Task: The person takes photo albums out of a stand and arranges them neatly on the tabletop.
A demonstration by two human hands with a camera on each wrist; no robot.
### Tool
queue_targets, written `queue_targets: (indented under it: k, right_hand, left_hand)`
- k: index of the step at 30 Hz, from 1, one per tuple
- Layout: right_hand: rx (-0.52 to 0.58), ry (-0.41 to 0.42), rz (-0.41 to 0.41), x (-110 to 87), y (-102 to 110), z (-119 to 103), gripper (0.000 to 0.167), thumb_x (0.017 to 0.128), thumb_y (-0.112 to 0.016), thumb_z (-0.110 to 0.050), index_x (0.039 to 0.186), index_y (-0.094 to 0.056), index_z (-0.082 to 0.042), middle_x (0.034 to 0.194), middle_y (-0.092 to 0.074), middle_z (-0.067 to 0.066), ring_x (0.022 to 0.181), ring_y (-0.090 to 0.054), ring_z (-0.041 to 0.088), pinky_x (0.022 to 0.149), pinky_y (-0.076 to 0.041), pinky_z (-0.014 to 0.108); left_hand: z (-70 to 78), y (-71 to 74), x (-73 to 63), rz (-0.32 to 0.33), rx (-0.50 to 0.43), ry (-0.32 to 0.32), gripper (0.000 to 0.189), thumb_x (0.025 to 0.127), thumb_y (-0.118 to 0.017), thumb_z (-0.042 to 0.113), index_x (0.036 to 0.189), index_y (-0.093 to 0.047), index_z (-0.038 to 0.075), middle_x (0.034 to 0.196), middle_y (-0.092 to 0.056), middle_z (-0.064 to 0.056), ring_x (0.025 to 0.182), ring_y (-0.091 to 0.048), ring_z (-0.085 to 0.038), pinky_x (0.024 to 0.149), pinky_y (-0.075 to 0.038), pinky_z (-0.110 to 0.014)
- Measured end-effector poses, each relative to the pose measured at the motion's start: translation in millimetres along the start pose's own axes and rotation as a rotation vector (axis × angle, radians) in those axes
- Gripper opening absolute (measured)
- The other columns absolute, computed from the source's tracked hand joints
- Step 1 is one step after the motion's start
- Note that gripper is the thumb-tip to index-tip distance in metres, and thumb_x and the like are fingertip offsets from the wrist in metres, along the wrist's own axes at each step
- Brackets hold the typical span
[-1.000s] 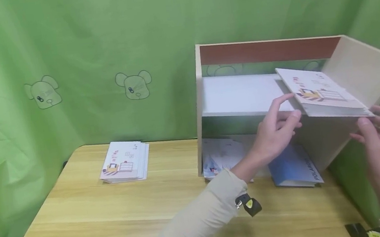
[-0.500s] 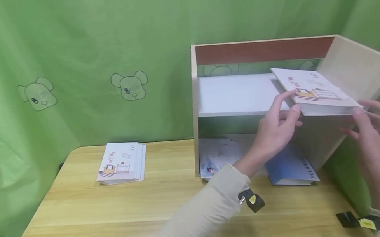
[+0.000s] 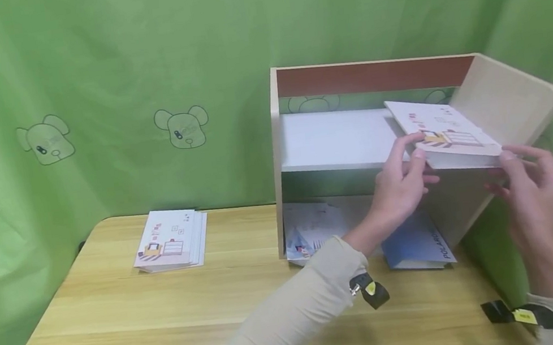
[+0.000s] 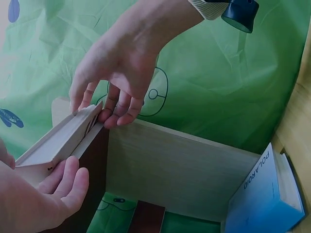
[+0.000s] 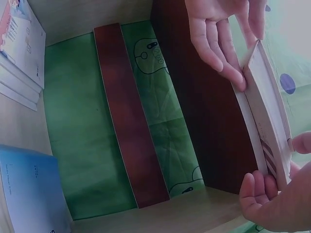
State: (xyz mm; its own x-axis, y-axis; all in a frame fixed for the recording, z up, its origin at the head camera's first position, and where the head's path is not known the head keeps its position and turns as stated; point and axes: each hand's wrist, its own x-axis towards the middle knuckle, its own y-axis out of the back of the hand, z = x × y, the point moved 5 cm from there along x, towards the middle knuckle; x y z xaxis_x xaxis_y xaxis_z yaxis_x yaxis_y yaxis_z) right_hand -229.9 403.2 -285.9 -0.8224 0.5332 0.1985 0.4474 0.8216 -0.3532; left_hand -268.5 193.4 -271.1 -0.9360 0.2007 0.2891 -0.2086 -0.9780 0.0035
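Note:
A thick white book (image 3: 448,130) with a yellow vehicle drawing on its cover lies flat at the right end of the white upper shelf (image 3: 339,137), its front edge out over the shelf's edge. My left hand (image 3: 400,181) holds the book's front left corner between thumb and fingers. At the front right corner my right hand (image 3: 536,183) pinches the book, thumb at the front and fingers at the side. In the left wrist view, the book (image 4: 63,138) sits between both hands. The right wrist view shows the book's (image 5: 265,111) edge along the dark shelf underside.
The small wooden bookcase (image 3: 278,166) stands at the right of the wooden table (image 3: 170,315). Its lower level holds a blue book (image 3: 415,242) marked POLAROID and several white booklets (image 3: 315,222). Another pile of white books (image 3: 168,239) lies at the table's back left. A green curtain (image 3: 219,31) hangs behind.
The head view has shifted, so the scene drifts left. Both hands stay at the book's front corners, and the right hand sits slightly closer in at its corner.

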Motion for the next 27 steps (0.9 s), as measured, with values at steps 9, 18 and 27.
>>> queue_targets:
  k: [9,18,27]
  right_hand:
    - [0.104,-0.022,-0.052,-5.7,-2,-2,0.031,0.094,-0.073,-0.005,0.122,-0.061,-0.006,0.122,-0.059,0.006,0.094,-0.064,0.017,0.072,-0.061,0.021]
    - [0.301,-0.210,-0.156,-8.9,-1,2,0.028,0.096,-0.065,0.006,0.122,-0.061,-0.005,0.125,-0.061,0.008,0.103,-0.065,0.020,0.083,-0.061,0.029]
    - [0.398,-0.288,-0.195,-17.5,4,7,0.032,0.097,-0.057,0.012,0.125,-0.061,-0.004,0.125,-0.060,0.010,0.110,-0.067,0.026,0.099,-0.056,0.032]
  left_hand:
    - [0.9,0.2,-7.2,0.028,-0.036,-0.006,0.030,0.110,-0.045,0.027,0.137,-0.055,0.034,0.094,-0.069,0.009,0.074,-0.067,0.001,0.062,-0.058,-0.019]
    - [-0.8,1.9,-21.2,0.026,-0.080,-0.037,0.030,0.109,-0.044,0.028,0.137,-0.053,0.031,0.089,-0.069,0.006,0.076,-0.068,-0.001,0.065,-0.059,-0.019]
    - [-7.4,3.4,-31.7,-0.016,-0.072,-0.062,0.033,0.108,-0.041,0.026,0.140,-0.050,0.032,0.099,-0.066,0.008,0.082,-0.067,0.000,0.068,-0.058,-0.017]
